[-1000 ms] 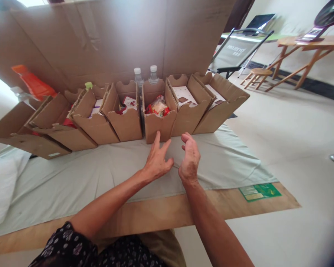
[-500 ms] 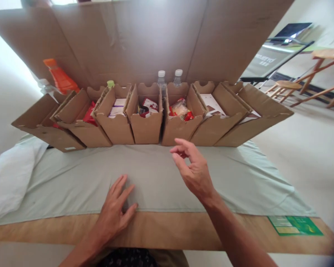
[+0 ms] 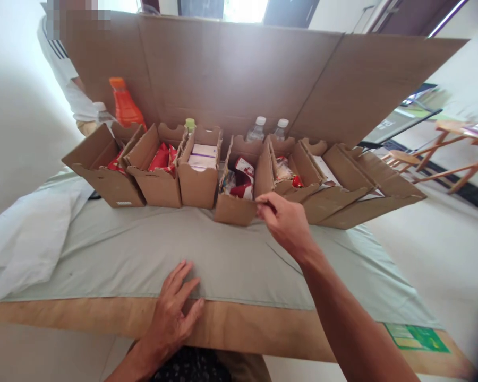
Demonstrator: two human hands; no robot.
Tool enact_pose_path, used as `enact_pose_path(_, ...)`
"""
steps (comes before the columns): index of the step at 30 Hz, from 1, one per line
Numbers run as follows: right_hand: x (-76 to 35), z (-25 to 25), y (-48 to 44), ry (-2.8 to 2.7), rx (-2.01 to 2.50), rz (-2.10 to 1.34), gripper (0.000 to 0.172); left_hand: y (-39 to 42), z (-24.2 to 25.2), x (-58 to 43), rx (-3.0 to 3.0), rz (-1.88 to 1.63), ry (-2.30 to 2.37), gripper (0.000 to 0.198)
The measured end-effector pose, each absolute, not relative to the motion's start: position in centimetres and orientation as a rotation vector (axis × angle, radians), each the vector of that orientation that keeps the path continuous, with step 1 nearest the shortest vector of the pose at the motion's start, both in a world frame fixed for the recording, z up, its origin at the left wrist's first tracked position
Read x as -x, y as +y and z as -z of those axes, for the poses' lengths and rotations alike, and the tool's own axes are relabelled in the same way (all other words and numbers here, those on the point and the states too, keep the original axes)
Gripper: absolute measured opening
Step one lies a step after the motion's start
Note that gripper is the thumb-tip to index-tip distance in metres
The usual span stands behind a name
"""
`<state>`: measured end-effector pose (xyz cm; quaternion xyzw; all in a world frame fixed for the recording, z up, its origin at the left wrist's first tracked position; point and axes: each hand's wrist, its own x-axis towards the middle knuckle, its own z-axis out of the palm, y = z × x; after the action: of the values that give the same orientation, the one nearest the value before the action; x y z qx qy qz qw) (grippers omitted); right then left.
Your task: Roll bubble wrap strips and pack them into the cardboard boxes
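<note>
With my right hand I am grasping, thumb against bent fingers, the front right corner of the middle cardboard box. This box stands in the row between the six other boxes, its front a little nearer to me than the neighbour on its left. My left hand is relaxed, the fingers spread and holding nothing, at the near edge of the cloth. The cloth is pale green, with soft wrinkles, and it leaves a strip of the wooden table bare at my side. On this strip, at the right, is a green printed sheet; at the left lies a whitish sheet. Behind the boxes rises a wide cardboard panel, and an orange bottle is before it. To the right, on the pale floor, I see a wooden stool.
</note>
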<state>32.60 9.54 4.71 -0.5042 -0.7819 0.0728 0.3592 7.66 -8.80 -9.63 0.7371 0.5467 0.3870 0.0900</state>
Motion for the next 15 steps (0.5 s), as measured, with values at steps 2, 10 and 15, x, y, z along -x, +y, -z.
enact_pose_path(2,-34.2,-5.1,5.1,-2.053,1.256,-0.202,0.017,-9.0,9.4,-7.6,-2.162,-1.202,1.636,0.029)
enact_pose_path(10,-44.8,-4.4,-7.1,-1.69,1.528,-0.297,0.025,-9.1,6.6,-8.8,-1.682,-1.192,1.586,0.061)
enact_pose_path(15,-47.7,0.2,-9.8,-1.499,1.548,-0.566,0.065,-6.8,4.9,-11.1,-1.434,-1.196,1.388,0.079)
